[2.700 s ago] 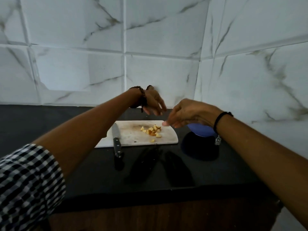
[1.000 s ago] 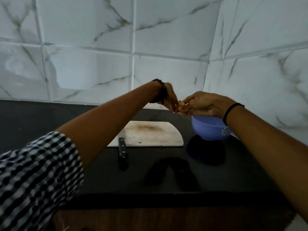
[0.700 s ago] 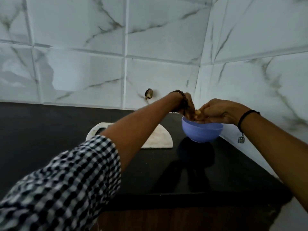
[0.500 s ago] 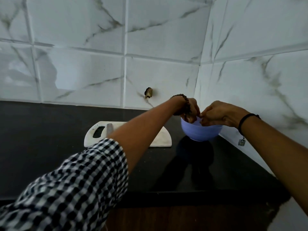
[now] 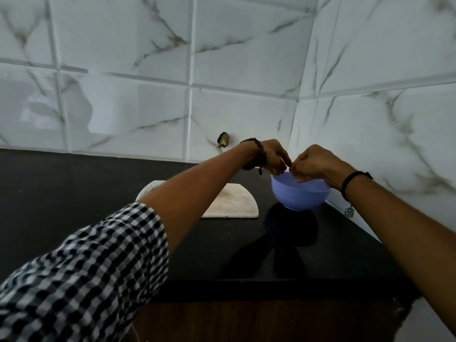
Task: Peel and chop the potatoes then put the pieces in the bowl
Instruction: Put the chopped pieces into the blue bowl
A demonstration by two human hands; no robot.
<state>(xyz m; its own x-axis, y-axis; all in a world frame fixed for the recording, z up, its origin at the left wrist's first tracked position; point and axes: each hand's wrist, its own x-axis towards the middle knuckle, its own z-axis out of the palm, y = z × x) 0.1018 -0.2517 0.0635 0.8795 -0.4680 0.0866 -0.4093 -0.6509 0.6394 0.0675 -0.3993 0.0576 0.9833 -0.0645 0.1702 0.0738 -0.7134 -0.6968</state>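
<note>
Where the potato pieces lie: none shows; the bowl's inside is hidden, so whether they sit in it or in the fingers I cannot tell.
Bowl (image 5: 299, 196): lilac, smooth plastic by the look, round and deep, upright on the desk (image 5: 74, 193) in the corner.
Relation that matters: the bowl's mouth lies straight below both hands, equally near to each; anything held needs only a straight drop.
Left hand (image 5: 274, 156): over the rim's left side, fingers (image 5: 283, 165) curled down; what they hold cannot be told.
Right hand (image 5: 312, 164): beside it, fingertips meeting the left's, curled; contents likewise unseen.
Cutting board (image 5: 237, 201): pale, flat, round-cornered, stained, just left of the bowl, partly behind the left forearm; its visible part is bare.
Desk: black, glossy, mirroring the bowl.
Wall tiles (image 5: 123, 45): white, grey-veined, shiny.
</note>
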